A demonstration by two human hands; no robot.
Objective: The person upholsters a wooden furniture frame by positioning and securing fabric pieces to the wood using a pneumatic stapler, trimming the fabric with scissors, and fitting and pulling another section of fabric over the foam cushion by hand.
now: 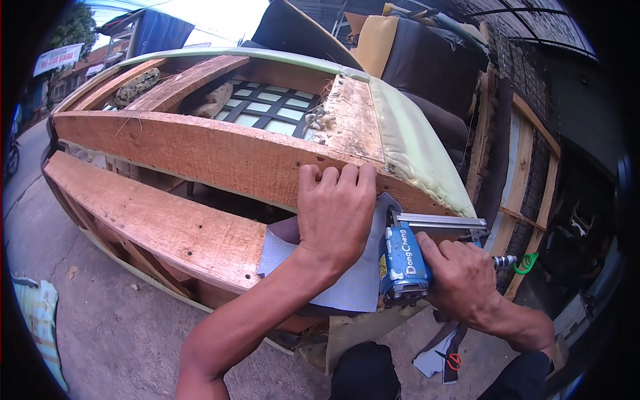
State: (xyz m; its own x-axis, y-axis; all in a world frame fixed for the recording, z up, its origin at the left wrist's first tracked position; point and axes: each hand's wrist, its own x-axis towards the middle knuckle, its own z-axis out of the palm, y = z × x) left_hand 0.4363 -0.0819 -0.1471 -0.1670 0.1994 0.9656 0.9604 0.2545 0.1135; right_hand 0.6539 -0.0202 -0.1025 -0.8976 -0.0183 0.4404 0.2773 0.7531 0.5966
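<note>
The right hand [463, 273] is closed around the blue air tool [400, 260]; the left hand [337, 210] curls at the upper rail [200, 150], though whether it pinches anything I cannot tell. Grey fabric [353, 283] hangs between and below both grips. The work looks partway: pale foam [420, 143] is on beyond the tool, while the lower rail [167, 212], left of the grips, is largely bare.

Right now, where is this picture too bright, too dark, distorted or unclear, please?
Head view: the pale sky is almost white, the dark grey wall at right loses detail; head view: curved black borders suggest wide-lens distortion; head view: lettering on the white rectangular banner looks soft, but "DongCheng" on the blue boxy power tool reads clearly.
</note>
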